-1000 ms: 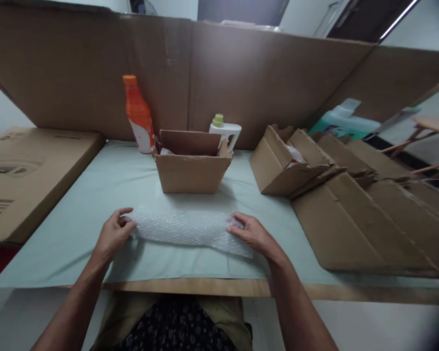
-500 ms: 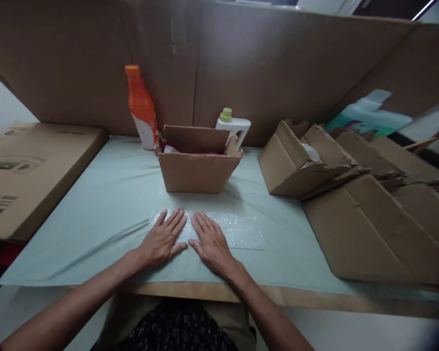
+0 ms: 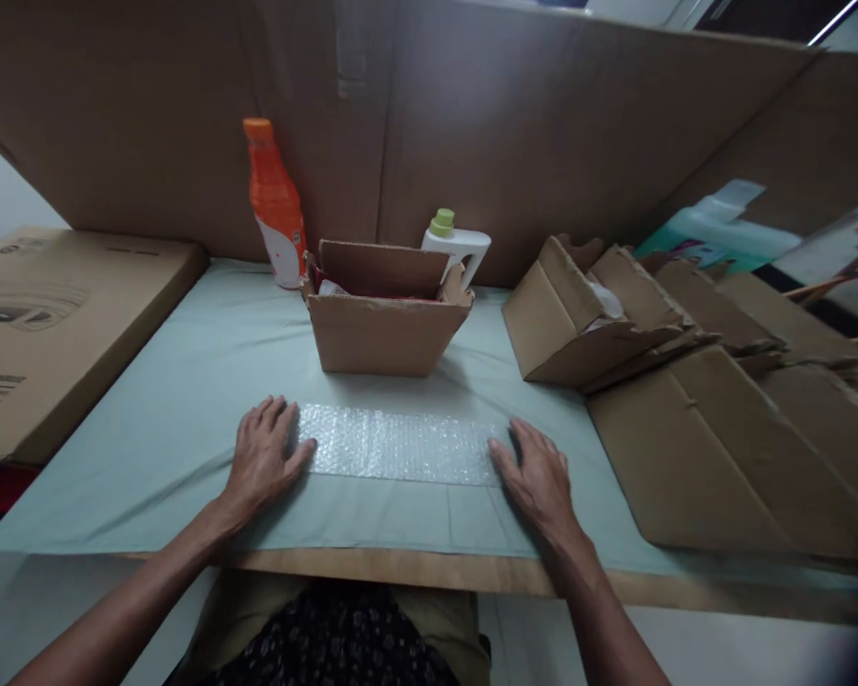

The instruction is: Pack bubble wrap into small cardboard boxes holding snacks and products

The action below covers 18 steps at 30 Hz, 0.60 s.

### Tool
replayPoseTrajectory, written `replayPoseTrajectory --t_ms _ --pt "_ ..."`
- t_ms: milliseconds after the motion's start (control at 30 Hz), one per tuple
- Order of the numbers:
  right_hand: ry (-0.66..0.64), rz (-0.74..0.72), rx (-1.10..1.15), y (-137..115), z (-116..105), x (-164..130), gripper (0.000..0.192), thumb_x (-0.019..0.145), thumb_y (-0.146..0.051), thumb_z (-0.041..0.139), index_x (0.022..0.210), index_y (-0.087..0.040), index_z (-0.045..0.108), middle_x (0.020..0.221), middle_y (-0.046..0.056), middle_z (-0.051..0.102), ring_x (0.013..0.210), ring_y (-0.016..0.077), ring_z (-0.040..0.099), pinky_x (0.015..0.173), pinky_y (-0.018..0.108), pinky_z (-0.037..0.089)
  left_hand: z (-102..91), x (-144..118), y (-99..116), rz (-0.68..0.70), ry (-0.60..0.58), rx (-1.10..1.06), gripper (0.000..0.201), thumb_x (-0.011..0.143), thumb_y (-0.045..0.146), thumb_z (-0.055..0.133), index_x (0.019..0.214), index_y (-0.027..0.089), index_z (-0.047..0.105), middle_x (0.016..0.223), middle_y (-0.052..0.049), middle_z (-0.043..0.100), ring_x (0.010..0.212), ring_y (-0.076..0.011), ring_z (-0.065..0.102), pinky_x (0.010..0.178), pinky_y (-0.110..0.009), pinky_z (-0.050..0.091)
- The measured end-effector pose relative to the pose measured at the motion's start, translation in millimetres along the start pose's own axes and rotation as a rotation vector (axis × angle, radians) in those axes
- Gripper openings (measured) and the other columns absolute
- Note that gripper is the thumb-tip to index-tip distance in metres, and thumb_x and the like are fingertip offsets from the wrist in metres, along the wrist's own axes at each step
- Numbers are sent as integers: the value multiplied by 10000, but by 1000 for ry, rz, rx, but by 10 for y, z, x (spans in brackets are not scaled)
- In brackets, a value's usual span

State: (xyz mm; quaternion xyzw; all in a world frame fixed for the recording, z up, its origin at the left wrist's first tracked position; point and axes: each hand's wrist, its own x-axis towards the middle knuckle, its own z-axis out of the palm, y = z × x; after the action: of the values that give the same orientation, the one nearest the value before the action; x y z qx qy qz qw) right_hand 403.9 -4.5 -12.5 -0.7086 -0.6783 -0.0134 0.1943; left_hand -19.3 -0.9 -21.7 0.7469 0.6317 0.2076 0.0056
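Observation:
A clear strip of bubble wrap (image 3: 400, 445) lies flat, lengthwise from left to right, on the pale green cloth (image 3: 372, 519). At its left end rests my left hand (image 3: 264, 457), open, the thumb reaching onto the plastic. My right hand (image 3: 540, 474) is at the other end, also open, with thumb and forefinger by the strip's edge. Neither hand grips anything. Behind the strip stands an open cardboard box (image 3: 386, 333) with something white and something red partly showing inside.
An orange bottle (image 3: 275, 205) and a white bottle with a green cap (image 3: 458, 246) stand behind the box. More cardboard boxes (image 3: 715, 448) crowd the right, a teal liquid bottle (image 3: 722, 229) behind them. A flat carton (image 3: 78, 324) lies left. Tall cardboard (image 3: 529, 133) backs the table.
My hands have slid apart from the middle of the bubble wrap, the left one to its left end and the right one to its right end. The whole strip now shows between them.

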Motion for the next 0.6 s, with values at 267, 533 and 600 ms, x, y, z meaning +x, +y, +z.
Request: replayPoseTrajectory --t_ms 267,533,600 --pt "-15 62 357 -475 -48 -70 249 893 -441 545 870 -209 632 998 108 735 928 270 666 841 399 495 -79 31 183 -150 27 -239 122 817 282 513 841 208 606 1177 -138 712 1184 -325 626 1014 -504 480" --pt "-312 203 804 -913 -386 -1015 700 905 -422 598 1549 -226 404 907 42 736 741 201 686 744 327 576 -411 416 93 -19 -97 -195 470 888 278 540 1353 208 530 890 -34 738 728 -204 691 700 -317 532" --pt "-395 154 887 -1057 -386 -1312 611 924 -401 577 1516 -285 475 1063 65 756 887 225 717 845 360 578 -272 656 255 118 -132 -187 455 890 204 530 1344 208 560 995 -69 753 837 -219 707 799 -353 539"
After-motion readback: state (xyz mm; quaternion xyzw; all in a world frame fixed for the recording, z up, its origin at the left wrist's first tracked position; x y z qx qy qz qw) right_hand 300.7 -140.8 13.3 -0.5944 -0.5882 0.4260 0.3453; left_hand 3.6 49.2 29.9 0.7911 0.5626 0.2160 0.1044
